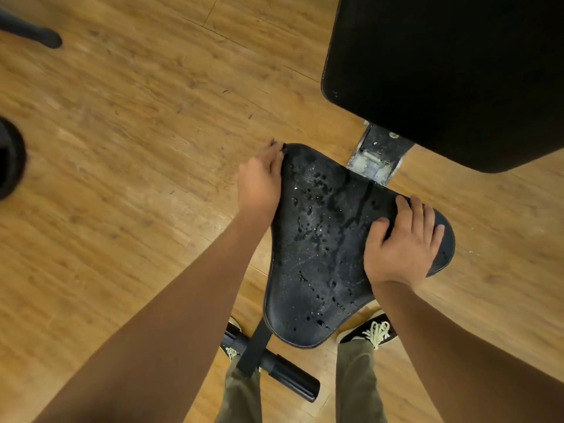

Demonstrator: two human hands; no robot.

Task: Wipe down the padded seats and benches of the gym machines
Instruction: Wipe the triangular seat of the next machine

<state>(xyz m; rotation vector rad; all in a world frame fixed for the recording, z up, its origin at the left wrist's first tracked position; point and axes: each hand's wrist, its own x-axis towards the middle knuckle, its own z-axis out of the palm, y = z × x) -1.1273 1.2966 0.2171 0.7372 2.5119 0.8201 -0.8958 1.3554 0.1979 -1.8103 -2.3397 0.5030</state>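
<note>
A black padded seat [320,239], worn and pitted with small holes, sits directly below me. My left hand [259,178] grips the seat's far left corner, fingers curled over the edge. My right hand [403,242] presses flat on the seat's right lobe with its fingers spread. The surface under that hand looks smoother and darker; I cannot tell whether a cloth lies beneath it. A larger black back pad [442,71] fills the upper right, joined to the seat by a scuffed metal bracket [375,154].
The machine's black foot bar [274,364] lies on the wooden floor [137,148] between my shoes [372,331]. Dark parts of other equipment show at the left edge, a black leg [30,35] and a round base [9,160].
</note>
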